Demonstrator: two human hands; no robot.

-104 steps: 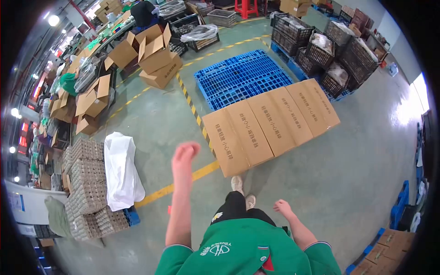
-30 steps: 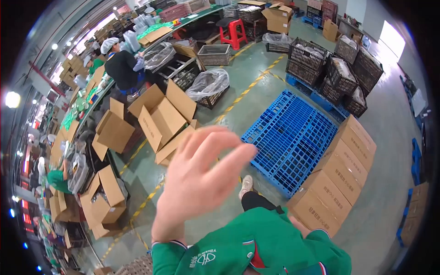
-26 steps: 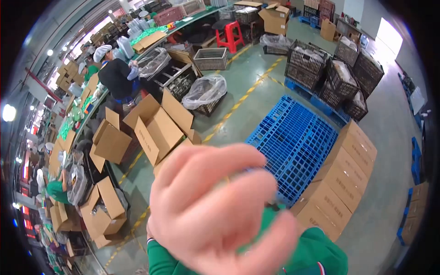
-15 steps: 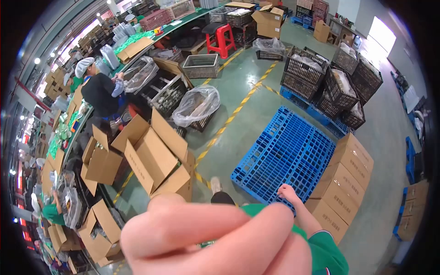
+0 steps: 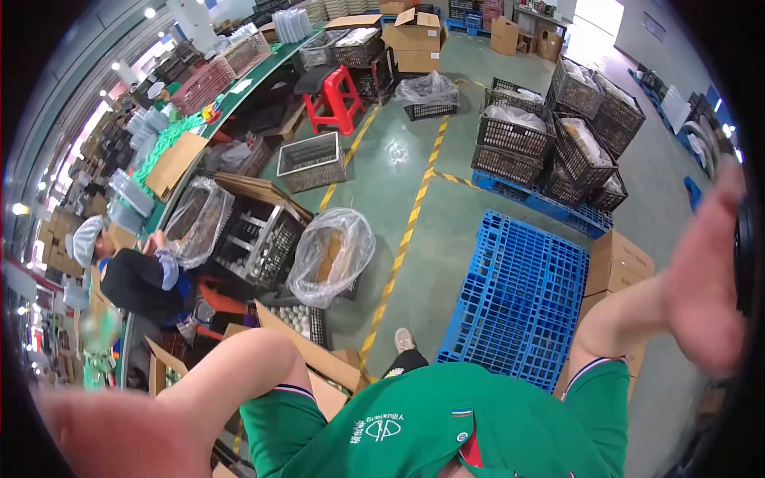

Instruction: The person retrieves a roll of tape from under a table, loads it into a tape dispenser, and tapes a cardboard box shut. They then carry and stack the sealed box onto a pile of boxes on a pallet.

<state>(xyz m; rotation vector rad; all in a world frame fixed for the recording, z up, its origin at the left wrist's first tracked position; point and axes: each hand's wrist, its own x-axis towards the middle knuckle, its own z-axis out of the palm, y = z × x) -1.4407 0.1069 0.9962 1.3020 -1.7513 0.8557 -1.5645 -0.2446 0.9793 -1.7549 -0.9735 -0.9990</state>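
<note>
My left hand [image 5: 119, 430] is raised close to the camera at the lower left edge, blurred, its fingers lost in the dark border. On the opposite side my right hand [image 5: 709, 279] is also raised and blurred, near the right edge; its fingers are smeared and nothing held can be made out. Below my arms shows my green shirt [image 5: 414, 414], with one shoe [image 5: 405, 341] on the floor ahead. A blue plastic pallet [image 5: 518, 303] lies beyond the shirt, and closed cardboard boxes [image 5: 617, 263] stand along its right side, partly behind my right arm.
Black crates [image 5: 510, 131] are stacked on another blue pallet ahead. A bag-lined crate [image 5: 331, 255], a grey crate [image 5: 311, 163] and a red stool [image 5: 339, 99] stand left of the yellow-black floor line [image 5: 406, 247]. A capped co-worker [image 5: 139, 279] sits at the long green table [image 5: 239, 95].
My left hand has moved from the lower middle to the lower left edge. My right hand has risen to the right edge. The view has turned left, bringing the co-worker and table closer.
</note>
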